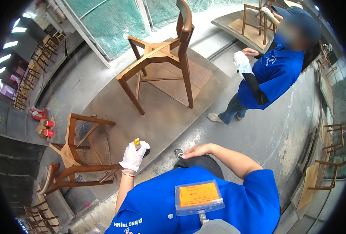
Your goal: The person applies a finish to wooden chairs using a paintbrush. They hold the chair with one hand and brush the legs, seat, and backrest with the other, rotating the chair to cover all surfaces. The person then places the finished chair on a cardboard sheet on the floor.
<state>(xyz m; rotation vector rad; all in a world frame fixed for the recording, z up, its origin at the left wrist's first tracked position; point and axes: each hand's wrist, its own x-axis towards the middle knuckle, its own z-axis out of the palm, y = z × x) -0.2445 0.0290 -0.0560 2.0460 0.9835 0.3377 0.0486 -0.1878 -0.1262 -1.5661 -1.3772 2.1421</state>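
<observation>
Two hands show in the head view. The left hand (pixel 133 159), in a thin white glove, is over the near edge of the tabletop (pixel 122 103), its fingers (pixel 143 146) curled snugly round a small yellow-topped item (pixel 137 142). The yellow top pokes up out of the grip; the rest of the item is mostly hidden by the glove. The bare right hand (pixel 196 151) is at the person's dark trousers (pixel 204 163), its fingers loosely extended, with nothing seen in them; how firmly they touch the cloth cannot be told.

The item is inside the left fingers, well apart from the right ones. Just left of the gloved hand lies a tipped brown chair frame (pixel 69 154), its legs pointing toward that hand; no contact between them is seen. Farther off, a second chair frame (pixel 153 59) stands upright on the tabletop, over a brown sheet (pixel 196 80), apart from both hands. To the right, a co-worker (pixel 276 74) in a blue shirt stands near another tabletop (pixel 229 19) carrying a chair (pixel 255 26).
</observation>
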